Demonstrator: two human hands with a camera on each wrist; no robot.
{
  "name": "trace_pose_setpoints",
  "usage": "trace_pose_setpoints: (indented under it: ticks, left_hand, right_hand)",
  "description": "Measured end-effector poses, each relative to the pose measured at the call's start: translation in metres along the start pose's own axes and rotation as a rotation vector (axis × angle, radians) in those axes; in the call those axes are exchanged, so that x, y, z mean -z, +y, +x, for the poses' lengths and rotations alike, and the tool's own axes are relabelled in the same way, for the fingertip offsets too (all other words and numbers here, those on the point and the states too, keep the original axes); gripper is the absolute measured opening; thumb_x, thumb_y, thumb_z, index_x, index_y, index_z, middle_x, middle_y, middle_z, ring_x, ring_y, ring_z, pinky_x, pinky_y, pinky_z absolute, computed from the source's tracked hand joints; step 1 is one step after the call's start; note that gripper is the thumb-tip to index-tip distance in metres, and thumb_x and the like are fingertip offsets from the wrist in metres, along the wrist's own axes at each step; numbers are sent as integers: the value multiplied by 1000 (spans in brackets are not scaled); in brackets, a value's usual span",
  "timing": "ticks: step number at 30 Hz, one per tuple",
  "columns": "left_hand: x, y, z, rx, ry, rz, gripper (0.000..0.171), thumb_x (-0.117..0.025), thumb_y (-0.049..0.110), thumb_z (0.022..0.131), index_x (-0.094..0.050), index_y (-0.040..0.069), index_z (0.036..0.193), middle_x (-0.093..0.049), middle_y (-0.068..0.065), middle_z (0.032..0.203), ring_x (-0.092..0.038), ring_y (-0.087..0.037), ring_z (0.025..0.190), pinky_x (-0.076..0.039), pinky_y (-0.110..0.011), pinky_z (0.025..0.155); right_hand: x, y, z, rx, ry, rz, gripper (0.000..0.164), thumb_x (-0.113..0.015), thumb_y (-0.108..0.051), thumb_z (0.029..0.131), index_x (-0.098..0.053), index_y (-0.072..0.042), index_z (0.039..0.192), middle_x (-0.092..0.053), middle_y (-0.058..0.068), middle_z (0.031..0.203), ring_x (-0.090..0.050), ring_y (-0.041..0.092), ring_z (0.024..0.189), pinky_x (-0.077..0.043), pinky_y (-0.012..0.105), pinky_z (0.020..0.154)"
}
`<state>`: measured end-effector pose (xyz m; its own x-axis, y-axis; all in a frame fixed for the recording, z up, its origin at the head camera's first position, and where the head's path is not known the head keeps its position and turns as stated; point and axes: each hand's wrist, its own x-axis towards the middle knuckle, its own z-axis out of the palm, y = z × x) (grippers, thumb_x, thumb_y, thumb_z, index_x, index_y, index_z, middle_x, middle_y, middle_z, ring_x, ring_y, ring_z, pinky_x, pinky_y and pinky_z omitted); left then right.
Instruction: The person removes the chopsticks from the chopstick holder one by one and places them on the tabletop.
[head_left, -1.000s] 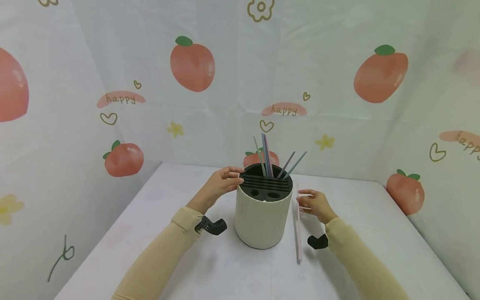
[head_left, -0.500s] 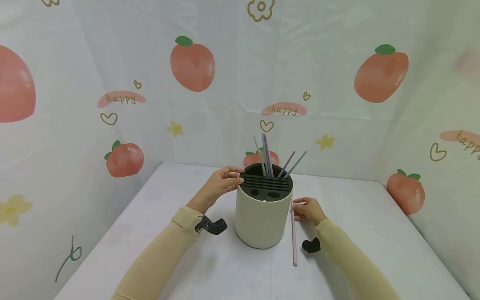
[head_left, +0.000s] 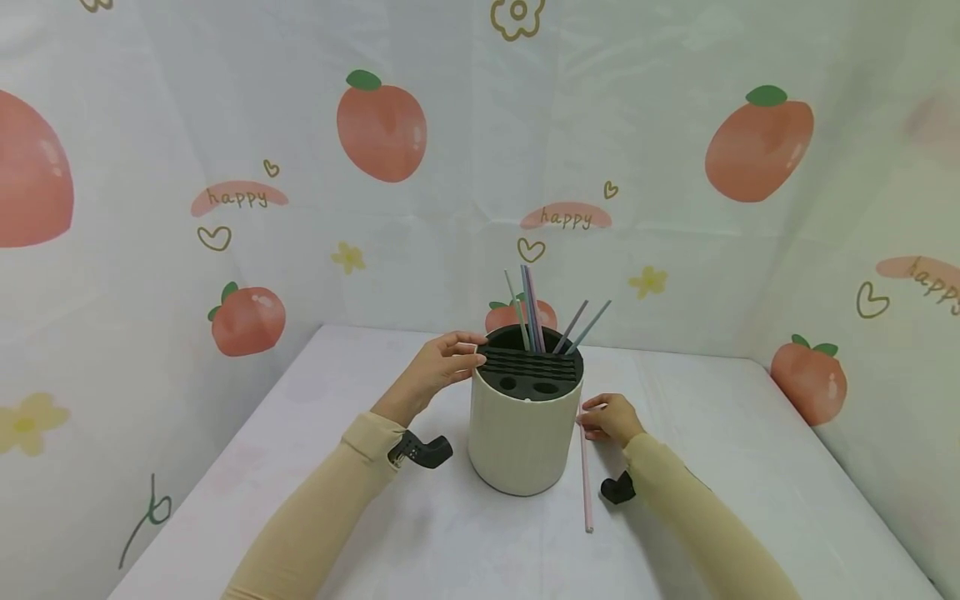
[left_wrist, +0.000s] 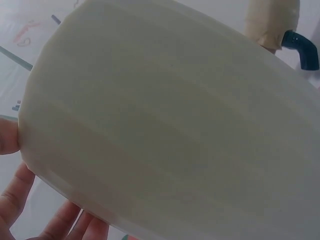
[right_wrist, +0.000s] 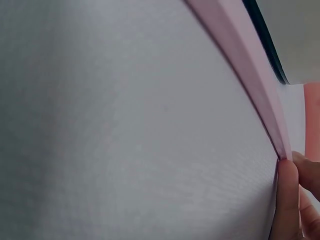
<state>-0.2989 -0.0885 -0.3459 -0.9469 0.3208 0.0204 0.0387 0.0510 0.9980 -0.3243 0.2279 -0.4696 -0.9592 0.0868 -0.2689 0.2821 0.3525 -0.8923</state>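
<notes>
A white, ribbed pen holder (head_left: 522, 450) with a black slotted insert (head_left: 532, 375) stands upright on the table. My left hand (head_left: 427, 375) rests on its left side, fingertips at the rim; the left wrist view shows the thumb (left_wrist: 7, 137) at the top edge and the other fingers along the side. To the right of the holder, my right hand (head_left: 611, 418) pinches a slim, faceted pink pencil (head_left: 587, 487) near its far end, between thumb and fingertips. The pencil's near end points towards me. Several pastel pencils (head_left: 534, 308) lean in the holder's rear compartment.
A white cloth covers the table (head_left: 360, 517). Behind it hangs a white backdrop (head_left: 465, 167) printed with peaches and "happy". A dark wrist mount (head_left: 429, 452) sits at the left cuff, another wrist mount (head_left: 618, 487) at the right one.
My right hand has moved left and slightly towards me with the pink pencil, bringing it closer to the holder. The left hand and the holder have stayed in place.
</notes>
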Motion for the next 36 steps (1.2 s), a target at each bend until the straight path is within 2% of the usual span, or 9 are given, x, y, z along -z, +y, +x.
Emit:
trace_pose_setpoints:
  ticks: [7, 15, 22, 24, 28, 31, 33, 36]
  left_hand:
    - [0, -2, 2, 4, 3, 4, 36, -65, 8, 90, -59, 5, 125, -49, -15, 127, -57, -20, 107, -50, -38, 101]
    - [0, -1, 1, -2, 10, -6, 35, -65, 7, 90, -60, 4, 124, -50, -15, 125, -57, -20, 106, -50, -39, 101]
    - [0, -1, 0, -6, 9, -6, 35, -65, 7, 89, -60, 4, 124, -50, -15, 126, -57, -20, 107, -50, -40, 101]
    - [0, -1, 0, 0, 8, -6, 35, -65, 7, 89, -60, 5, 124, -50, -15, 126, -57, -20, 107, -50, -39, 101]
    - [-1, -1, 0, 7, 3, -1, 35, -65, 8, 90, -59, 6, 125, -51, -15, 127, -58, -20, 107, -50, -39, 101]
    - [-1, -1, 0, 9, -1, -4, 36, -66, 9, 90, -59, 6, 125, -50, -16, 128, -58, -21, 108, -50, -39, 101]
    - [-1, -1, 0, 7, 1, -6, 36, -66, 9, 89, -60, 6, 125, -50, -16, 128, -58, -21, 108, -50, -39, 101]
    - [0, -1, 0, 7, 5, -4, 36, -66, 9, 89, -60, 6, 124, -50, -16, 128, -58, -20, 107, -50, -39, 101]
  right_hand:
    - [0, 0, 1, 12, -1, -27, 36, -73, 1, 81, -56, 9, 112, -63, 4, 69, -58, 8, 57, -56, 21, 52]
    - [0, -1, -2, 14, -13, -4, 37, -72, 2, 82, -54, 11, 113, -64, 4, 70, -59, 9, 57, -56, 22, 52]
    - [4, -4, -6, 9, -53, -12, 38, -70, -4, 86, -53, 12, 116, -65, 5, 75, -61, 9, 59, -58, 23, 57]
    - [8, -6, -8, 25, -71, 17, 40, -69, -5, 88, -52, 13, 119, -67, 6, 80, -63, 10, 64, -59, 25, 61]
    - [26, -19, -16, 122, -120, 144, 48, -64, -9, 93, -45, 15, 129, -69, 6, 95, -67, 12, 80, -60, 29, 75]
    - [44, -39, -26, 243, -156, 263, 46, -59, -10, 96, -43, 13, 133, -67, 1, 101, -67, 11, 90, -58, 30, 85]
    - [54, -55, -34, 325, -180, 331, 38, -58, -9, 97, -47, 6, 130, -64, -3, 100, -66, 9, 92, -57, 29, 88]
    - [65, -80, -48, 440, -219, 414, 25, -58, -7, 96, -55, -7, 121, -63, -3, 104, -66, 9, 96, -56, 28, 90]
